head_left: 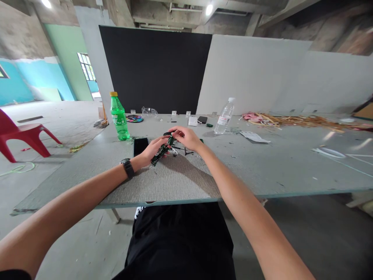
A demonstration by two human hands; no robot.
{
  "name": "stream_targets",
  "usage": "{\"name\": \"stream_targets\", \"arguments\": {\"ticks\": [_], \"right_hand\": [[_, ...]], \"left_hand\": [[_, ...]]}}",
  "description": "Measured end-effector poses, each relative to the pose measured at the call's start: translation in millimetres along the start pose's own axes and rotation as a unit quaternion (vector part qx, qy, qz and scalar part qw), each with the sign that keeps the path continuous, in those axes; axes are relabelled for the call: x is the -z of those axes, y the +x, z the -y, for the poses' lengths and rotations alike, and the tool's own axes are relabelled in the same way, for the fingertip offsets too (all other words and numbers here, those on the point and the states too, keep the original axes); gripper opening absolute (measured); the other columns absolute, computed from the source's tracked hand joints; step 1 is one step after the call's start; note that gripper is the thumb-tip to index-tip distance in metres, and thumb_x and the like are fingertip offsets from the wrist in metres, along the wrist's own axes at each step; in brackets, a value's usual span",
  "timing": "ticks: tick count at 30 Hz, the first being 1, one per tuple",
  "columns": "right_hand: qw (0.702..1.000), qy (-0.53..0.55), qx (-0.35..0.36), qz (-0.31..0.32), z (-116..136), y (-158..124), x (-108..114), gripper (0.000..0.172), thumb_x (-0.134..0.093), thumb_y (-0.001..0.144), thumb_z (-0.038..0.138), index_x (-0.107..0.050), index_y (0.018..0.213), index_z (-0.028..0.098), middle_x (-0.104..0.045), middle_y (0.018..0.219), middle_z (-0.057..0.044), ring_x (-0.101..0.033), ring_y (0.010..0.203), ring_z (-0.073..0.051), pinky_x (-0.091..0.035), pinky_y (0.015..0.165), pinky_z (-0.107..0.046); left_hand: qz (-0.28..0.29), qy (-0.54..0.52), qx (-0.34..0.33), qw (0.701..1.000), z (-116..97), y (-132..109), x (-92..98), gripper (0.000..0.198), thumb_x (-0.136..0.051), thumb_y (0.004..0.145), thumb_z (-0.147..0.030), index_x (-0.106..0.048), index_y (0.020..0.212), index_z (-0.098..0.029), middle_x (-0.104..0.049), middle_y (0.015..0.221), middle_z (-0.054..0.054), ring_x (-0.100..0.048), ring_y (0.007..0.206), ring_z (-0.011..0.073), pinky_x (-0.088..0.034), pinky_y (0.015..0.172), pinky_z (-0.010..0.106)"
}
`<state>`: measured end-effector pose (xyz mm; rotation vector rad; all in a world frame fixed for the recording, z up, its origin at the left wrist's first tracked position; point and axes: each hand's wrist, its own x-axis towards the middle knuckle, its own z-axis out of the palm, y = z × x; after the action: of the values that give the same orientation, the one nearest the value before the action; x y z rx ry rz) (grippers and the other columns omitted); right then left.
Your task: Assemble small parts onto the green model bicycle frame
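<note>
My left hand [148, 152], with a black watch on its wrist, is closed around a long, narrow dark green and black model part [160, 154] with light markings. The part is tilted above the table, its far end pointing up and to the right. At that far end, the fingers of my right hand [188, 139] are pinched together against it; whether they hold a smaller piece is hidden. Just beyond my left hand lies a black phone-like slab [141, 146]. Small black and silver parts [186, 151] lie on the table below my right hand.
A green soda bottle [119, 118] stands at the left, a clear water bottle [225, 116] farther right. Behind my hands are a white box [192, 121] and a black box [202, 119]. Wooden strips [294, 122] cover the back right. A red chair [26, 134] stands left.
</note>
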<state>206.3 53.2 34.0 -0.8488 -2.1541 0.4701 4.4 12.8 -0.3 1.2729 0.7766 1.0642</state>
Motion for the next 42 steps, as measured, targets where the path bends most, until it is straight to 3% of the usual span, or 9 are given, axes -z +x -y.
{"name": "stream_targets", "arguments": {"ticks": [23,42], "right_hand": [[1.000,-0.015,0.005,0.003,-4.3,-0.4,-3.6,0.035,-0.052,0.098,0.046,-0.073,0.108,0.020,-0.073,0.097,-0.007,-0.060,0.079,-0.018,-0.044,0.072,-0.033],[1.000,0.001,0.001,0.013,-0.5,-1.1,-2.6,0.034,-0.051,0.099,0.044,-0.070,0.111,0.019,-0.070,0.090,-0.007,-0.060,0.079,-0.018,-0.044,0.073,-0.033]], "left_hand": [[-0.007,0.045,-0.006,0.999,-2.7,-3.5,-3.6,0.041,-0.058,0.093,-0.042,-0.060,0.126,-0.017,-0.066,0.095,0.007,-0.068,0.070,0.0149,-0.051,0.055,0.023],[-0.005,0.068,-0.011,0.998,-0.9,-1.3,-2.4,0.038,-0.054,0.095,-0.041,-0.059,0.124,-0.017,-0.066,0.097,0.007,-0.067,0.071,0.0145,-0.050,0.057,0.024]]}}
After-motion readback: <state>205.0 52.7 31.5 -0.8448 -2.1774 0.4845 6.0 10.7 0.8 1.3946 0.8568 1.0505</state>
